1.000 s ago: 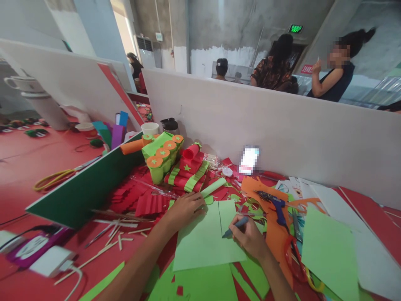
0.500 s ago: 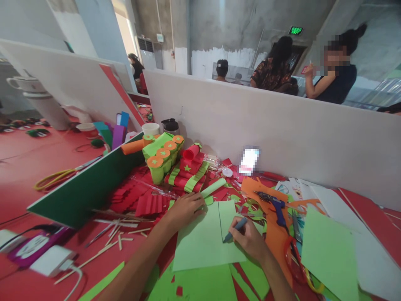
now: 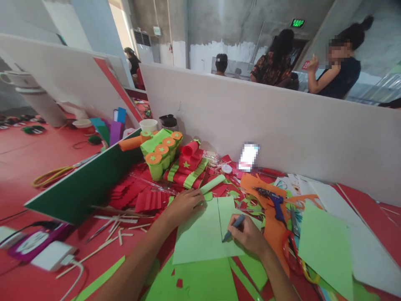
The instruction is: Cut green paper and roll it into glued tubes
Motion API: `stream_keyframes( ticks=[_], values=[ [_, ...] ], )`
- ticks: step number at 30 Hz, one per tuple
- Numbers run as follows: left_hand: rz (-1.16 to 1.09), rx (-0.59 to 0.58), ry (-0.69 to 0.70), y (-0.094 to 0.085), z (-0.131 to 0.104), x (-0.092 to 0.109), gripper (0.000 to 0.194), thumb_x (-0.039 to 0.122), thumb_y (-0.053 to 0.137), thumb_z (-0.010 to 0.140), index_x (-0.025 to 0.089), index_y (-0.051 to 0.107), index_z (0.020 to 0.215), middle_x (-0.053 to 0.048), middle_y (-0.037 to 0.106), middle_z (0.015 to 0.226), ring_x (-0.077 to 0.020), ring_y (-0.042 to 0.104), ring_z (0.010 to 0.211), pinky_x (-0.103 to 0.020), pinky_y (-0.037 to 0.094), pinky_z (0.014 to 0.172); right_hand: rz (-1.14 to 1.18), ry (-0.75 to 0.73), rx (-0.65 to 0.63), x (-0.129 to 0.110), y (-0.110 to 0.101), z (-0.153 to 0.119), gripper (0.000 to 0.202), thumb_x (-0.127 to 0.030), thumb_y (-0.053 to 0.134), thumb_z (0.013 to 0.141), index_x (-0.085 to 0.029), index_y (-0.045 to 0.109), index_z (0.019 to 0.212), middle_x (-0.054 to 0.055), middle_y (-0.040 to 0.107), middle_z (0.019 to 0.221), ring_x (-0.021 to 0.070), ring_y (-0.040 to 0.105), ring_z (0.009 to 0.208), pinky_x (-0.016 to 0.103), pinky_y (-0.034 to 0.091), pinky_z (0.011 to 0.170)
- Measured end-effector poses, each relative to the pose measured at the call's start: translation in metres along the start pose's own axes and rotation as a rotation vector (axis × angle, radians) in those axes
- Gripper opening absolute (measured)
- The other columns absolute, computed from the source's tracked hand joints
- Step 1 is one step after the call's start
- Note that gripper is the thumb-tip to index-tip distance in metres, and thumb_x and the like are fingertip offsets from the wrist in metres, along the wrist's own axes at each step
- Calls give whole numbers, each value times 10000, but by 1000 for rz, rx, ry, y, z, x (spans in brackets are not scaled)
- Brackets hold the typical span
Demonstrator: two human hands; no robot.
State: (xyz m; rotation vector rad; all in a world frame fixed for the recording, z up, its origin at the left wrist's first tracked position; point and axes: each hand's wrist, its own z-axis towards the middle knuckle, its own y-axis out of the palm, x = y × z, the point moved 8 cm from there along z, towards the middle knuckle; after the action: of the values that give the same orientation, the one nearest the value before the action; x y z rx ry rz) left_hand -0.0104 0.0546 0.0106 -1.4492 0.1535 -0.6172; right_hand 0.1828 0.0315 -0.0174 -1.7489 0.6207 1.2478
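A light green sheet [image 3: 197, 238] lies on brighter green paper [image 3: 194, 280], with a dark line running down from its top edge. My left hand [image 3: 188, 205] rests flat on the sheet's upper left corner, fingers spread, beside a rolled light green paper tube [image 3: 213, 184]. Gripped in my right hand [image 3: 246, 232] is a dark grey-blue marker [image 3: 235, 225], its tip touching the sheet at the lower end of the line.
Paper models [image 3: 163, 150] and red folded strips [image 3: 150, 201] stand at centre left. A glue gun [image 3: 275, 205], red-handled scissors [image 3: 291, 253] and another green sheet [image 3: 326, 246] lie right. White panel [image 3: 266, 121] behind; people [image 3: 338, 71] beyond it. Green board [image 3: 84, 188] left.
The whole view has shifted slightly, so the table items appear a little higher. Both hands keep nearly the same place on the sheet, and the marker tip remains at the line's lower end.
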Motion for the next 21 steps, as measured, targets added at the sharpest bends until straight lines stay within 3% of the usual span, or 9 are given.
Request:
stream_keyframes(
  ticks=[3, 7, 11, 16, 21],
  values=[
    [7, 2, 3, -1, 0, 0, 144, 304, 608, 902, 219, 656, 1007, -43, 646, 1075, -231, 594, 1005, -317, 450, 803, -4, -5, -58, -1, 3, 0, 158, -254, 577, 816, -182, 544, 680, -43, 479, 569, 119, 442, 558, 234, 364, 561],
    [14, 21, 8, 0, 0, 0, 134, 300, 617, 896, 213, 653, 992, -39, 646, 1067, -231, 593, 1007, -322, 455, 807, -8, -9, -32, -2, 1, -1, 154, -241, 585, 811, -180, 546, 675, -38, 498, 575, 120, 460, 569, 229, 369, 562],
    [14, 23, 9, 0, 0, 0, 139, 302, 622, 892, 206, 654, 986, -41, 648, 1059, -230, 597, 989, -318, 462, 783, 23, 6, -123, -2, 7, -3, 121, -217, 590, 796, -178, 570, 684, -29, 535, 576, 131, 508, 568, 231, 390, 551],
    [-10, 36, 6, -3, 0, 0, 138, 301, 615, 892, 204, 662, 979, -44, 645, 1048, -218, 600, 984, -301, 467, 794, 28, 10, -97, -3, 4, -4, 122, -237, 586, 804, -178, 582, 697, -26, 564, 571, 132, 528, 562, 232, 407, 562],
    [-1, 39, 6, -1, 0, 0, 131, 298, 612, 893, 202, 665, 966, -45, 651, 1037, -219, 601, 976, -304, 467, 795, 10, 23, -154, -6, 8, -6, 108, -222, 605, 773, -173, 601, 677, -24, 575, 563, 129, 537, 551, 217, 404, 531]
  ],
)
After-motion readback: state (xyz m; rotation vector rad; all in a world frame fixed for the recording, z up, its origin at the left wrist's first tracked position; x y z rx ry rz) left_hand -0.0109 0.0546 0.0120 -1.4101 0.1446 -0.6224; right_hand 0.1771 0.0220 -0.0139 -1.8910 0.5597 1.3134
